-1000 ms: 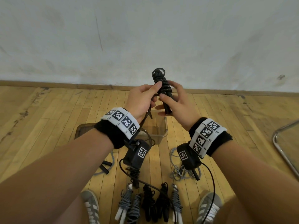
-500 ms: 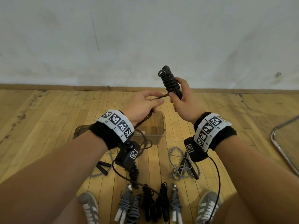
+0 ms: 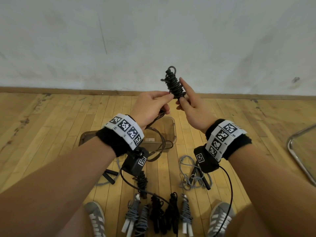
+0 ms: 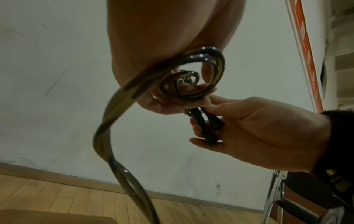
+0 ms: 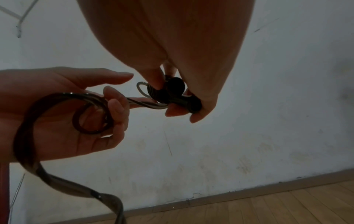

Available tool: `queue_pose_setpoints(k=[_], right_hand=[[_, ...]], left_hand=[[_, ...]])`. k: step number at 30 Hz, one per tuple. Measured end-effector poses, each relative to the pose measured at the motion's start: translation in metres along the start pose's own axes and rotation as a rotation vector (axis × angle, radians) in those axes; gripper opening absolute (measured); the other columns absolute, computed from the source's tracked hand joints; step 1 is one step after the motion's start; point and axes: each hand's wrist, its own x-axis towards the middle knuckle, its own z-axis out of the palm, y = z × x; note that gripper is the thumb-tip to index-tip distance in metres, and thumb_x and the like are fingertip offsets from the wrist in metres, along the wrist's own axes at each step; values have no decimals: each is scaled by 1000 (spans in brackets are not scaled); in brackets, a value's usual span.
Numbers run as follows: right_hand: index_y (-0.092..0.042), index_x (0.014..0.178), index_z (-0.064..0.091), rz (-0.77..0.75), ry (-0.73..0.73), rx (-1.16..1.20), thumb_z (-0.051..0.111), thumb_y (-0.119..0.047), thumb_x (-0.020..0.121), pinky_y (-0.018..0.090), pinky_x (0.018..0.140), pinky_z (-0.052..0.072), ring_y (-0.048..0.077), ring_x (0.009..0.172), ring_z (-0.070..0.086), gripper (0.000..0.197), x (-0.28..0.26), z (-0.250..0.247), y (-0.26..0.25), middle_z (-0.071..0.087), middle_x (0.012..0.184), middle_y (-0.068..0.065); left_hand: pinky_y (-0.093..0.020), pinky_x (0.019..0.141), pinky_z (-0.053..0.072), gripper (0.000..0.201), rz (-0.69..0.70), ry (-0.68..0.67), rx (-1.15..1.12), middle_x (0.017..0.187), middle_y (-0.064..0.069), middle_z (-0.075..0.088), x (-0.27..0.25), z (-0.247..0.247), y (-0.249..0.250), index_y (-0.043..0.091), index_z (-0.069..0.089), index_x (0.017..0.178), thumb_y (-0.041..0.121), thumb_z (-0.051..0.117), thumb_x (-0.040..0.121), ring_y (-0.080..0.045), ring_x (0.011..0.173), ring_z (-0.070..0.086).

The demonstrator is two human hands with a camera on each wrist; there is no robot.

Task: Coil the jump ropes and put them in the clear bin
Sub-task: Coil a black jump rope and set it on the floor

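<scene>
A black jump rope point(image 3: 174, 84) is partly wound round its two black handles point(image 4: 205, 125), held upright in front of the wall. My right hand point(image 3: 189, 106) grips the handles point(image 5: 184, 97) from below, index finger stretched along the coil. My left hand point(image 3: 150, 106) pinches the loose doubled cord point(image 4: 114, 106) right at the coil and has a loop of it in the palm point(image 5: 91, 115). The rest of the cord point(image 3: 159, 144) hangs down over the clear bin point(image 3: 171, 132), which stands on the wood floor below my hands.
Several coiled ropes, grey point(image 3: 186, 214) and black point(image 3: 164, 212), lie in a row between my shoes point(image 3: 96, 218). A loose grey rope point(image 3: 191, 173) lies right of the bin, another with black handles point(image 3: 109, 175) lies left. A metal chair frame point(image 3: 301, 154) is at the far right.
My left hand has come back up to the coil with the cord, laying another turn. My right hand has turned the bundle and straightened its index finger.
</scene>
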Motion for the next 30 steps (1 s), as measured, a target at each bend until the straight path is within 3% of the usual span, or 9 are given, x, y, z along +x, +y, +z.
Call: queue_pose_setpoints(k=[2,7,10,12,14,16,18,24,30], right_hand=[[-32,159,25,-26,7,9,43,-11,107,13,85,50,6,89,62,59,-1,0,-1,60,98,-7],[-48,148,40,-45,38,63,64,-17,99,52,87,58,34,87,66,63,-2,1,-3,69,89,16],[-39,148,44,-50,52,48,74,-17,92,37,76,59,25,77,63,67,-4,1,-9,68,83,7],[-38,148,44,-51,66,24,79,-19,88,30,74,57,23,78,64,72,-5,4,-11,69,89,15],[-39,148,44,-48,83,23,82,-22,85,33,76,59,27,84,66,75,-5,7,-13,69,96,20],[-36,148,43,-16,88,101,82,-19,85,30,75,61,23,87,70,76,-5,8,-14,68,100,15],[-31,149,42,67,55,262,77,-16,90,31,77,62,20,88,72,70,-5,9,-16,68,106,14],[-6,138,49,103,-33,407,57,-4,101,38,81,62,20,78,71,37,-8,12,-17,71,97,9],[-23,149,42,92,62,247,60,-3,100,32,75,62,23,84,77,56,-5,1,-10,71,108,7]], left_hand=[[-31,75,57,26,3,-1,8,68,-4,68,-2,1,1,15,74,118,30,69,97,-16,67,68],[-37,78,55,31,-16,6,21,64,-4,67,-3,0,3,21,76,113,44,73,92,-20,67,66],[-33,74,53,33,-14,37,48,60,-1,67,-3,1,2,23,77,107,50,75,88,-16,63,66],[-32,71,54,34,-7,66,53,71,-2,75,-2,2,0,20,77,104,49,78,86,-14,60,68],[-37,75,58,34,5,56,35,84,-5,78,-1,2,-1,17,77,104,47,78,87,-15,60,68],[-39,78,59,33,9,16,-20,72,-2,75,0,1,0,13,77,108,42,74,92,-15,59,64],[-29,70,57,30,8,-7,-74,53,4,58,1,0,1,8,76,108,35,67,98,-15,58,57],[-27,68,55,25,4,-72,-27,54,1,53,3,1,-3,11,76,107,31,62,102,-15,55,61],[-24,61,56,15,-68,-109,51,79,-7,69,3,0,-2,11,72,111,17,68,98,-13,60,66]])
